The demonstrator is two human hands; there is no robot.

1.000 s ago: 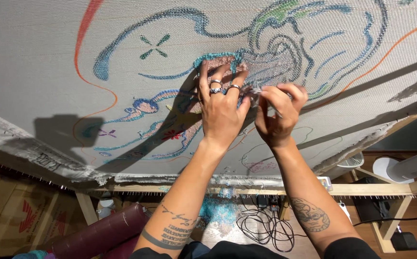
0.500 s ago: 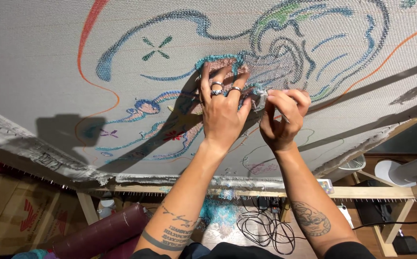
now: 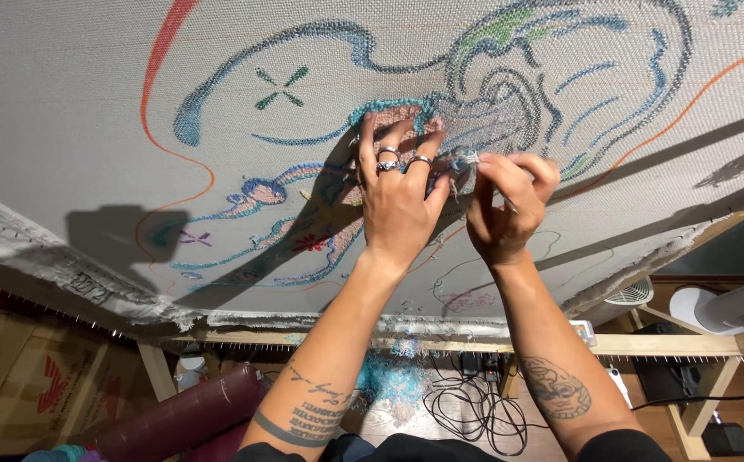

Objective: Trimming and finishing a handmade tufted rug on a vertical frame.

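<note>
A large white tufting cloth (image 3: 73, 94) is stretched on a wooden frame (image 3: 646, 344), with swirling lines drawn on it in blue, green and orange. My left hand (image 3: 398, 201), with rings on its fingers, lies flat on the cloth with fingers spread beside a tufted teal and pink patch (image 3: 406, 111). My right hand (image 3: 504, 205) is curled, with its fingertips pinching a small tuft of blue-grey yarn (image 3: 462, 161) at the cloth's surface, right next to the left hand's fingers.
The frame's lower rail carries rows of small nails. Under it lie a coil of black cable (image 3: 470, 411), teal yarn scraps (image 3: 389, 376), a dark red roll (image 3: 175, 419) and cardboard boxes (image 3: 38, 385). A white fan (image 3: 633, 293) stands at the right.
My right hand has closed further and moved slightly left onto the yarn tuft. My left hand stays flat on the cloth in nearly the same place.
</note>
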